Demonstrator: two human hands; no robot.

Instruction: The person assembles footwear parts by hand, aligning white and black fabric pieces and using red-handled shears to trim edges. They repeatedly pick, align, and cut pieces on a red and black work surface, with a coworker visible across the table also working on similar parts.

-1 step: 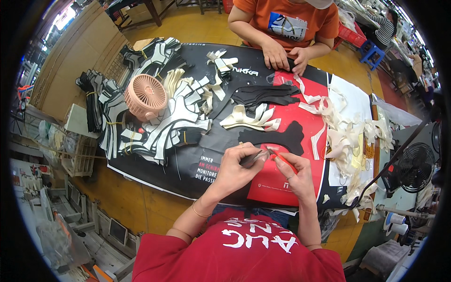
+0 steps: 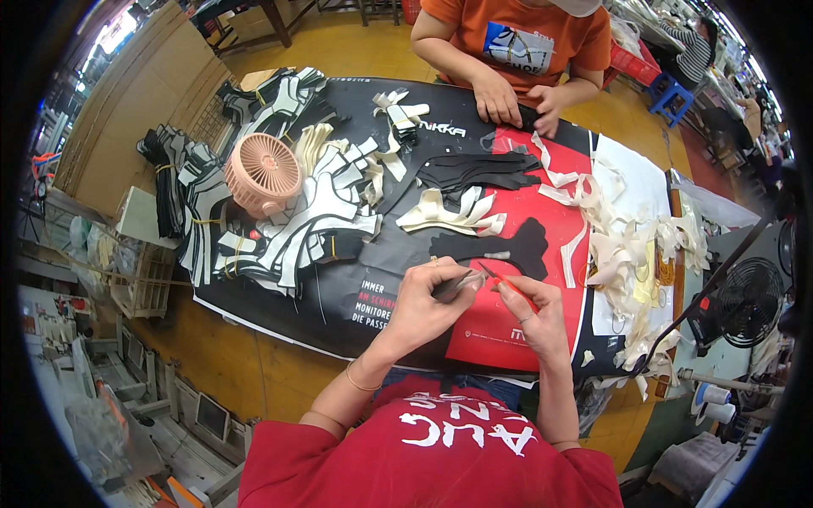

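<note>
My left hand is closed, pinching a small dark grey piece of what looks like fabric. Close by on the right, my right hand grips a red-handled pointed tool. Its thin dark tip points at the left fingertips; whether it touches the piece I cannot tell. Just beyond both hands lies a black cut fabric piece with a small light grey patch on it. Behind that are several cream pieces and a stack of black pieces.
A pink fan stands left among bundled black-and-white pieces. Cream scraps heap up on the right. Across the table, a co-worker in an orange shirt has both hands at its far edge. A black fan sits at far right.
The tool's tip has swung slightly, and its dark point now shows more clearly. The light grey patch on the black piece has come into sight. The co-worker's hand at right has shifted a little.
</note>
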